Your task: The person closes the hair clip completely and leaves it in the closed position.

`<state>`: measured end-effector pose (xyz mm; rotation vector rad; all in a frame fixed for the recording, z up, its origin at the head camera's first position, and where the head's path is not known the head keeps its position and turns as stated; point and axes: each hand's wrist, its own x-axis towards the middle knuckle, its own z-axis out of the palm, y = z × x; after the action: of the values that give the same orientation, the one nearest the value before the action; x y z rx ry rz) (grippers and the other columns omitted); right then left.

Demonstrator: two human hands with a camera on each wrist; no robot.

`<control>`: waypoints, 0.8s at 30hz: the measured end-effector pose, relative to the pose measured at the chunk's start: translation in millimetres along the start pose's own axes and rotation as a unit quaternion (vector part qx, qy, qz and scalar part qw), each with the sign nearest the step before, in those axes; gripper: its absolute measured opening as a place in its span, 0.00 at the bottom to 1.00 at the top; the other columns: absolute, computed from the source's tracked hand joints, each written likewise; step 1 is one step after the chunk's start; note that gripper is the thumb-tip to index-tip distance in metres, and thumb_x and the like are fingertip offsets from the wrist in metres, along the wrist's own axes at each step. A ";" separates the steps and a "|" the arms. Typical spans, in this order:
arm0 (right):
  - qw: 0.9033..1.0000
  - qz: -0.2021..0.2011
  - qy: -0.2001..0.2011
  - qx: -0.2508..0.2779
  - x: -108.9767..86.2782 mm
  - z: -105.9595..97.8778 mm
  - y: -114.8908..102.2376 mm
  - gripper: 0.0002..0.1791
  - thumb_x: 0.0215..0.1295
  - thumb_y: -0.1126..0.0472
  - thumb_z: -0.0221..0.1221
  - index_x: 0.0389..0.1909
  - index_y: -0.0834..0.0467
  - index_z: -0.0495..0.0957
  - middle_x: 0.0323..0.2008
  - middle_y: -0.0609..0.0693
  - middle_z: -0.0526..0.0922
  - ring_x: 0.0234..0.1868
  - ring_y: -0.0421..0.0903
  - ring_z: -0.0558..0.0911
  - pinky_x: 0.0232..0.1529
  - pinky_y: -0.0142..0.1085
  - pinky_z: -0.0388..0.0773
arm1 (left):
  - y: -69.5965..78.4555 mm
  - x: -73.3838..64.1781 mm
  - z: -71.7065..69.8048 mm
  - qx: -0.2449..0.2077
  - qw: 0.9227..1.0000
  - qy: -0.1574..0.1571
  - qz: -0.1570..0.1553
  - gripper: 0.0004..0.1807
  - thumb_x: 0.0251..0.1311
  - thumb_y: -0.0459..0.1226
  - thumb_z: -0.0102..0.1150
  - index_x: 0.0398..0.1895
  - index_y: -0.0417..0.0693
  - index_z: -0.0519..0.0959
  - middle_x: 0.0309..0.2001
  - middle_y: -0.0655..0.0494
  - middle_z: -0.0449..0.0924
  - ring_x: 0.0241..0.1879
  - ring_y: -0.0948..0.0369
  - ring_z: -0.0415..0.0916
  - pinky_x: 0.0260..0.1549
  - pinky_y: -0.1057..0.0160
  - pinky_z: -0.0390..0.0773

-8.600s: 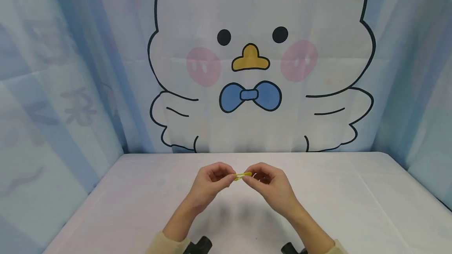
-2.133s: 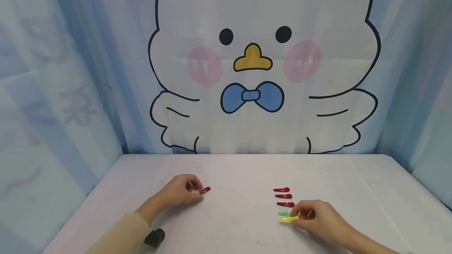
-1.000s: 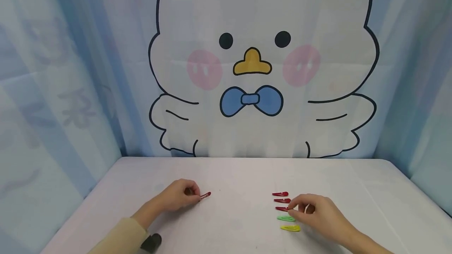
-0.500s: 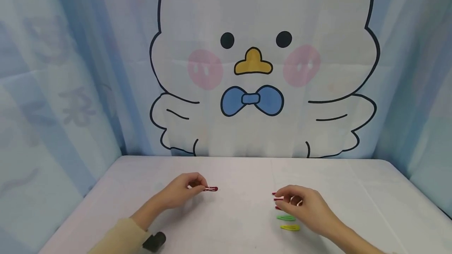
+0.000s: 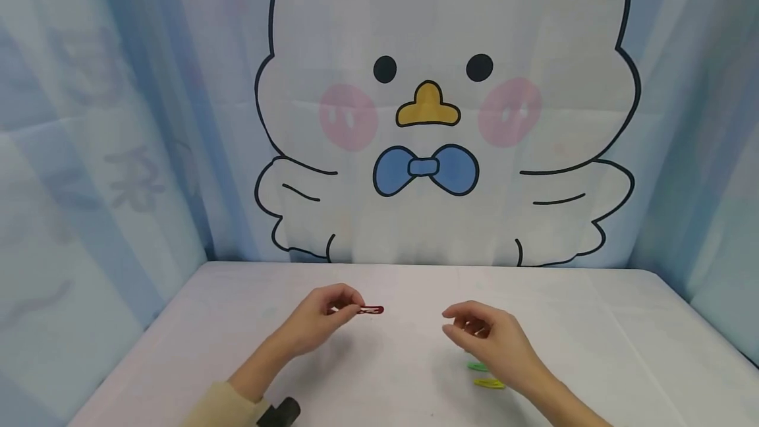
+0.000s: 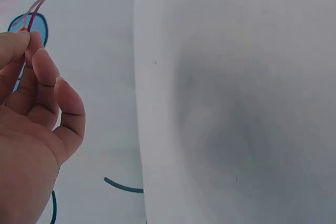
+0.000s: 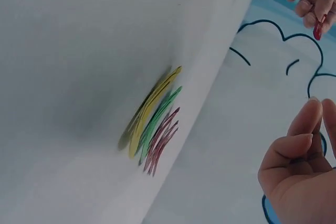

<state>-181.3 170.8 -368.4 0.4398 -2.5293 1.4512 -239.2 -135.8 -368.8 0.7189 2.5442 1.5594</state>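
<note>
My left hand (image 5: 326, 316) pinches a dark red snap hair clip (image 5: 372, 310) between thumb and index finger, raised over the table. The clip's free end points right, and its two strips stand apart in the left wrist view. Across from it, my right hand (image 5: 491, 341) is raised, thumb and index fingertips apart with nothing between them. Behind and below that hand lie a green hair clip (image 5: 477, 366) and a yellow hair clip (image 5: 489, 383). Several red hair clips (image 7: 161, 142) lie beside these in the right wrist view; my right hand hides them from the head view.
The white tabletop (image 5: 207, 321) ends at a curtain (image 5: 427, 229) printed with a big cartoon bird. More curtain hangs along both sides. A black wrist device (image 5: 280, 412) sits at my left sleeve (image 5: 222, 407).
My right hand leaves the row of clips, rising and moving left. My left hand brings the red hair clip up and to the right; the hands are closer together. The laid-out clips stay put.
</note>
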 end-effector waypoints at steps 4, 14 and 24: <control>0.999 -0.038 0.019 0.014 2.4 10.3 -5.8 0.08 0.61 0.62 0.70 0.41 0.51 0.86 0.30 0.41 0.80 0.31 0.40 0.78 0.34 0.32 0.76 | 5.8 -2.3 4.3 -0.018 1.000 0.011 0.006 0.04 0.71 0.33 0.59 0.43 0.43 0.82 0.39 0.54 0.81 0.37 0.57 0.73 0.33 0.65 0.73; 0.997 -0.058 0.032 0.041 9.8 25.0 -16.4 0.09 0.61 0.63 0.70 0.41 0.51 0.85 0.32 0.41 0.82 0.33 0.41 0.80 0.35 0.33 0.76 | 19.0 -0.9 21.2 -0.067 0.997 0.024 0.037 0.05 0.71 0.33 0.59 0.43 0.43 0.83 0.41 0.54 0.83 0.39 0.55 0.75 0.38 0.64 0.77; 0.992 -0.076 0.026 0.099 12.3 34.6 -22.3 0.09 0.63 0.63 0.69 0.43 0.56 0.84 0.33 0.45 0.82 0.32 0.42 0.80 0.32 0.32 0.77 | 23.3 1.3 31.0 -0.095 0.994 0.027 0.054 0.05 0.70 0.32 0.59 0.44 0.42 0.83 0.42 0.52 0.83 0.41 0.55 0.76 0.40 0.64 0.78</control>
<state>-185.7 128.3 -363.9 0.6044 -2.2663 1.6390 -222.9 -101.0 -363.5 0.8127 2.3854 1.8494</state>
